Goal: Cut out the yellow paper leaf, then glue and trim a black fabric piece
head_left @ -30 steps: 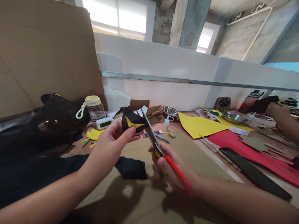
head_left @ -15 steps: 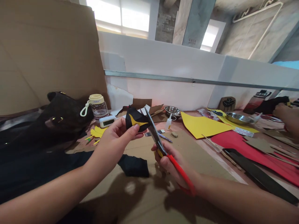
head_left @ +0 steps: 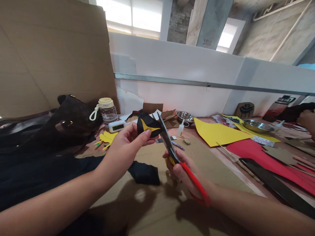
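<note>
My left hand pinches a small black piece with a yellow pointed shape on it; whether it is paper or cloth I cannot tell. My right hand is wrapped round the red handles of a pair of scissors. Their blades point up and away, slightly parted at the tips, at the right edge of the black piece. Both hands are raised over a sheet of brown cardboard. Under my left wrist lies a dark piece of cloth.
Behind my hands stand a lidded bottle, a small digital clock, a glue bottle and a metal bowl. To the right lie yellow paper, red paper and a long dark object. Another person's hand shows far right.
The whole view has shifted slightly, so things appear a little further right. The scissor tips look a bit further apart. Both hands keep their holds.
</note>
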`<action>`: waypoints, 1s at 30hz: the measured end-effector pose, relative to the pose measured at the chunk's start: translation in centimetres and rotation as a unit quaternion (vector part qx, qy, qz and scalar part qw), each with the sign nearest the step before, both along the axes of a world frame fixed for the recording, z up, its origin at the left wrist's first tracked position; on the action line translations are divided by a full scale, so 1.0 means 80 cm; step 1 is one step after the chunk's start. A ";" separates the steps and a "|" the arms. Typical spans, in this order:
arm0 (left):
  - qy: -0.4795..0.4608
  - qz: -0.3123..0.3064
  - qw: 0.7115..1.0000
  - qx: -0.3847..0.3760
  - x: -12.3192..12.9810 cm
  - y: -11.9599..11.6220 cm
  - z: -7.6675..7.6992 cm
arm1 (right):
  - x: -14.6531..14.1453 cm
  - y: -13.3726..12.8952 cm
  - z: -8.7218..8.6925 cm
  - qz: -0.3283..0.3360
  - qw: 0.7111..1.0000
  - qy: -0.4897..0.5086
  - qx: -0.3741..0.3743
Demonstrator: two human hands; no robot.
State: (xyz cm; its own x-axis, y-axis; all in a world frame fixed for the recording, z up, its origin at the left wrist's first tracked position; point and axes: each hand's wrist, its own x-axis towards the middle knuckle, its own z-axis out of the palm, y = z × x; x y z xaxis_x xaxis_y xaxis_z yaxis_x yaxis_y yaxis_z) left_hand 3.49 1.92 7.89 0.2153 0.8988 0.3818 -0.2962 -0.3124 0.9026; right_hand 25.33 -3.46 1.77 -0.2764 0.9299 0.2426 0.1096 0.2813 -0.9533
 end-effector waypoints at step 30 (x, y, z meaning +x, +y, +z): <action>-0.005 -0.014 1.000 0.008 0.000 -0.002 -0.002 | -0.002 -0.003 0.010 -0.008 1.000 -0.029 0.002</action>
